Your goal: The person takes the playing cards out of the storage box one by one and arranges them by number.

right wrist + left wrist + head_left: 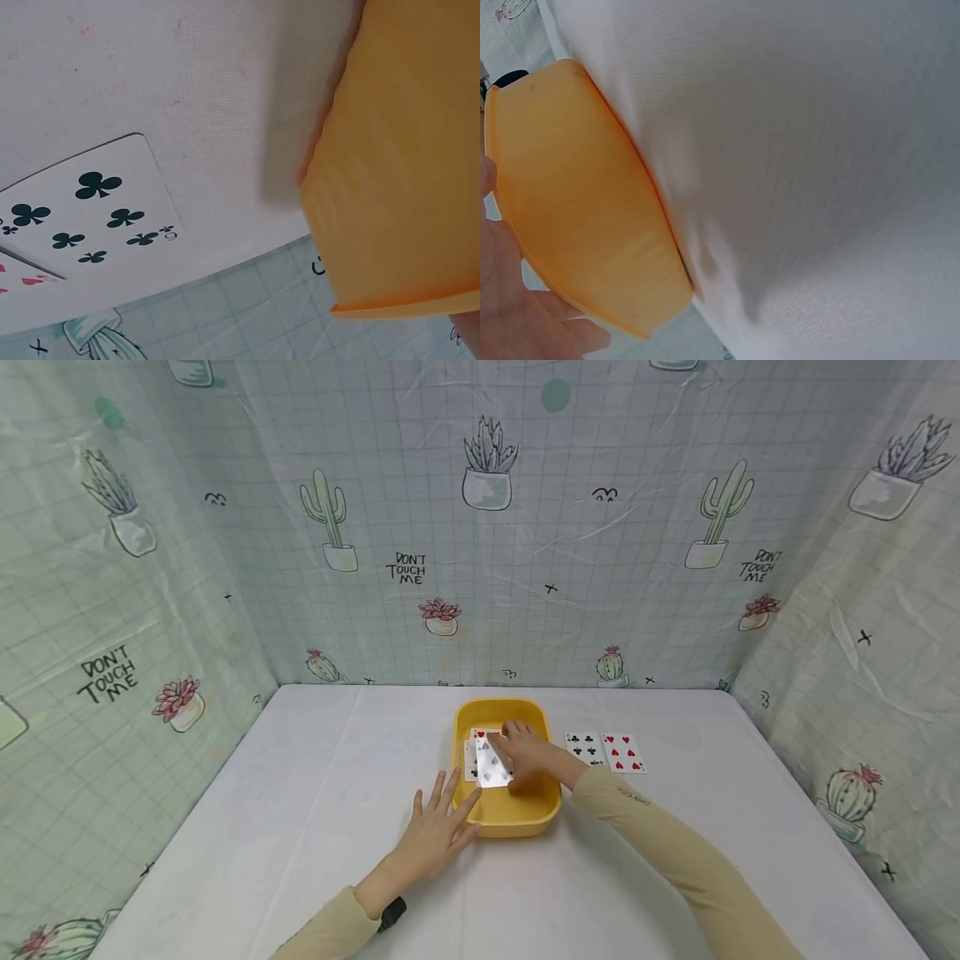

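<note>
A yellow plastic tub (504,828) stands on the white table, with several playing cards inside. My right hand (525,752) reaches into it, pinching a spade card (491,767) between the fingers and thumb. Partly covered by that card are a club card (470,762) and a card with a red heart at its corner (480,733). At the tub's near left side, my left hand (435,835) has its fingers spread, the fingertips right at the rim. In the left wrist view its fingers (547,307) lie along the tub's rim.
Just right of the tub, a six of clubs (583,749) and a six of hearts (623,753) lie face up, partly overlapping. A cactus-print cloth (555,527) hangs behind the table and along both sides. The left wrist wears a dark band (392,913).
</note>
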The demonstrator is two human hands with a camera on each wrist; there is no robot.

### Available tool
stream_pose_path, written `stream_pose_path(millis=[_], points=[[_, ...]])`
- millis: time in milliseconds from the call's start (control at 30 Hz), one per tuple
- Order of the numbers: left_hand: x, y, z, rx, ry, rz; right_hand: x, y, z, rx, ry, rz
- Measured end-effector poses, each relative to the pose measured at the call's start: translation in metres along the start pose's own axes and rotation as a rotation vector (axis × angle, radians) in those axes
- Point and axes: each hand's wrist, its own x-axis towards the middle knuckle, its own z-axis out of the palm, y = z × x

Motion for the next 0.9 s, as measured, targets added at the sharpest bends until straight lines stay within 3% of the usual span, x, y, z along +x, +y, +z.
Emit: stream_pose_path(millis=[367,600,900], points=[[0.001,0.000,0.000,-0.001,-0.019,-0.016,-0.001,-0.005,-0.006,-0.027,-0.098,0.063],[0.001,-0.001,0.001,0.000,-0.013,-0.013,-0.001,-0.003,-0.003,-0.045,-0.065,0.043],[0.001,-0.001,0.002,-0.005,-0.002,-0.010,-0.004,0.006,-0.003,-0.160,0.011,0.005]])
